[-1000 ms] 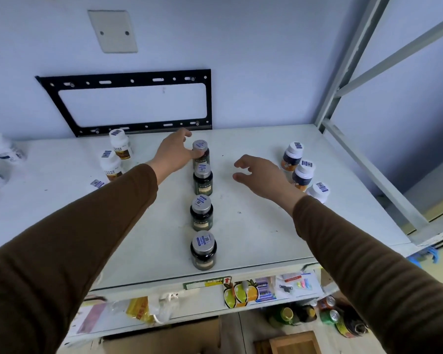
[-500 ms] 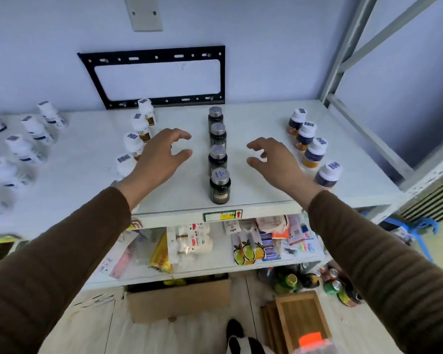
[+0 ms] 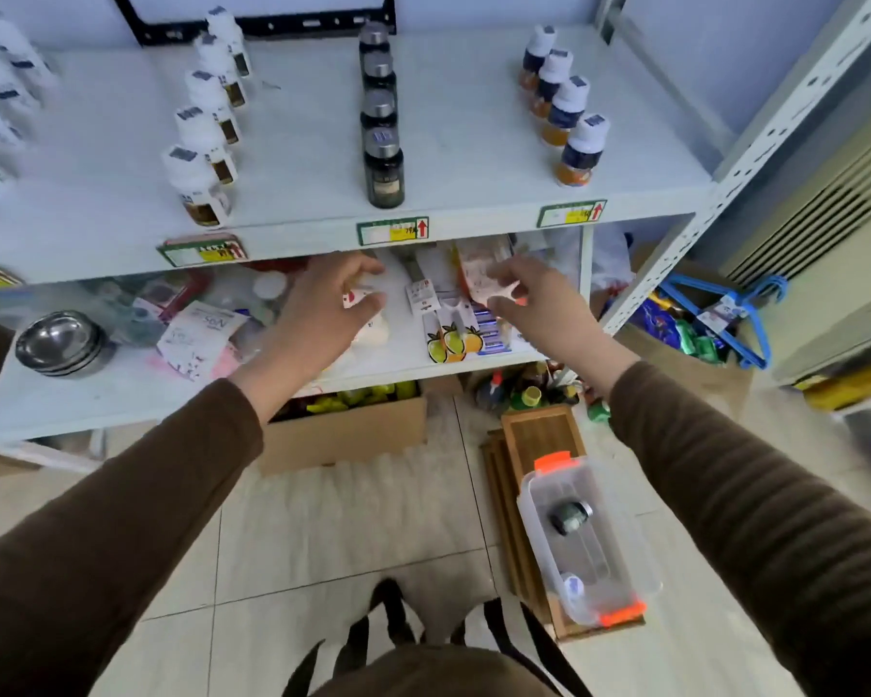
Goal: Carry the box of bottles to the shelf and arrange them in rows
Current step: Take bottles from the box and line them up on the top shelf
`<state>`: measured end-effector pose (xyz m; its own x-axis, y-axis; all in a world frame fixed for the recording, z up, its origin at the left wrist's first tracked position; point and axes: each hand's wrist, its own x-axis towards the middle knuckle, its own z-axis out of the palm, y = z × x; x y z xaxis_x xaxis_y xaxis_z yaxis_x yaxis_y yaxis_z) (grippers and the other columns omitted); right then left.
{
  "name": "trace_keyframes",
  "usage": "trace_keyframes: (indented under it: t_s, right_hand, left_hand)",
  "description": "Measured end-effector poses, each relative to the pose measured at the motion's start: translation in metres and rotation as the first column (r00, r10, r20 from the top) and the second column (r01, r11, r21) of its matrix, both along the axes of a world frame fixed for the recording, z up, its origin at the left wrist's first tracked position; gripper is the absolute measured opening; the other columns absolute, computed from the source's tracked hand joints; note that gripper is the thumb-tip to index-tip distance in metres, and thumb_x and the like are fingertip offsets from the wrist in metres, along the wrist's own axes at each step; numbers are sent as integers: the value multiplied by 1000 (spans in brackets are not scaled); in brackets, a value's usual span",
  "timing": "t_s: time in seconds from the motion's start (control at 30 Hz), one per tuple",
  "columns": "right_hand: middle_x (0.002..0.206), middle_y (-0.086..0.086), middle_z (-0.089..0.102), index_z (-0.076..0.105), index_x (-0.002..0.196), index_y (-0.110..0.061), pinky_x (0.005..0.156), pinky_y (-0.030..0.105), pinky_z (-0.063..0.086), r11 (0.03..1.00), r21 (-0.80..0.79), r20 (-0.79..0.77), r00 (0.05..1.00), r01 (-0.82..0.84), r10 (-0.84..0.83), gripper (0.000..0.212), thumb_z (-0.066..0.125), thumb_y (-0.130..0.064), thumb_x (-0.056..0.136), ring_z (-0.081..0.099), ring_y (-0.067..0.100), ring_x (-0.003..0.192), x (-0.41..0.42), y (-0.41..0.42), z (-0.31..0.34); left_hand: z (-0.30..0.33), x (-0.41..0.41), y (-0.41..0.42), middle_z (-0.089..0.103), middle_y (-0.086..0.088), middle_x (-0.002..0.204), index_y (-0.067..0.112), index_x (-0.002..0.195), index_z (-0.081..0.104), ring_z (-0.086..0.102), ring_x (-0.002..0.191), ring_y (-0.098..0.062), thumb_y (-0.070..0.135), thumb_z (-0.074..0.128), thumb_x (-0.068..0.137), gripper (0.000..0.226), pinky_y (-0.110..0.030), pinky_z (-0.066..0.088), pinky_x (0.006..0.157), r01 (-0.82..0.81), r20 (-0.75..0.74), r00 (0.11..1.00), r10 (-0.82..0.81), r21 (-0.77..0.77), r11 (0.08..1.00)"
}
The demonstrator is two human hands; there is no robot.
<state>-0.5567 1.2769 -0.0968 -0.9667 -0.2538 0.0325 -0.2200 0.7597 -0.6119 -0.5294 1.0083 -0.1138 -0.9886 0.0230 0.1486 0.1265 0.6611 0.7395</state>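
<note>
Bottles are seen in rows on the top shelf (image 3: 473,158): white ones (image 3: 203,138) at left, dark ones (image 3: 382,118) in the middle, blue-labelled ones (image 3: 564,103) at right. The left hand (image 3: 330,306) and right hand (image 3: 534,304) are held below that shelf's front edge, fingers spread and loosely curled, nothing grasped. The clear box (image 3: 582,538) is seen on the floor, well below the right hand; a dark bottle (image 3: 569,516), and perhaps a white one, is left inside.
</note>
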Motion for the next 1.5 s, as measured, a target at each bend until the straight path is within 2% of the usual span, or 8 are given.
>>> trace_keyframes:
  t_s: [0.17,0.37,0.53,0.77,0.93,1.07,1.37,1.5]
  right_hand:
    - [111,4,64,62,120,-15,86,35,50,1000,16,134,991,22,-24,32,66,-20,89,60,19,96,51,73,-48]
    - [102,-2,66,65,111,-19,82,35,52,993,22,329,938,112,-113,25,67,-21,86,62,17,89,103,183,-121]
    - [102,-2,66,65,100,-20,70,23,46,963,-1,572,790,269,-220,17,68,-15,85,63,20,90,149,236,-201]
    - [116,12,66,61,120,-11,89,34,50,994,90,783,612,68,-113,30,61,-19,91,62,31,107,189,247,-321]
    - [129,6,61,54,130,-16,86,26,42,985,146,827,557,-89,-72,44,65,-22,88,58,26,114,203,245,-397]
    - [134,4,58,50,136,-17,82,22,34,976,109,825,565,-187,16,55,70,-27,85,57,23,115,207,244,-439]
    - [133,4,55,51,138,-23,90,28,35,933,72,803,576,-353,156,66,77,-35,78,53,24,118,211,241,-483]
    - [127,1,60,58,130,-26,98,34,44,934,94,756,636,-344,158,52,74,-31,81,56,23,114,212,241,-493]
  left_hand:
    - [-50,53,72,59,15,120,37,110,62,54,108,-2,30,66,90,21,-24,46,90,50,125,991,-47,-18,999]
    - [-113,108,176,57,16,119,39,116,60,56,108,-5,37,66,91,26,-26,44,85,144,317,939,-132,-15,990]
    - [-176,132,251,62,10,122,30,117,62,58,111,-12,33,68,90,28,-32,49,89,245,441,868,-226,16,969]
    - [-288,114,312,62,1,129,20,125,61,59,114,-16,31,70,88,40,-32,49,92,403,578,760,-297,-62,913]
    - [-370,95,341,58,0,131,21,128,56,54,109,-15,35,71,86,47,-23,37,83,499,698,643,-317,-68,864]
    - [-422,83,359,56,-5,134,17,136,51,55,112,-20,33,73,86,57,-29,45,87,480,760,596,-259,-78,874]
    - [-487,71,398,58,-6,127,17,135,50,58,107,-27,41,75,81,64,-34,47,84,561,748,616,-248,-196,804]
    - [-506,73,408,52,-11,140,13,146,39,55,118,-30,40,75,83,77,-34,46,89,599,756,608,-244,-234,766]
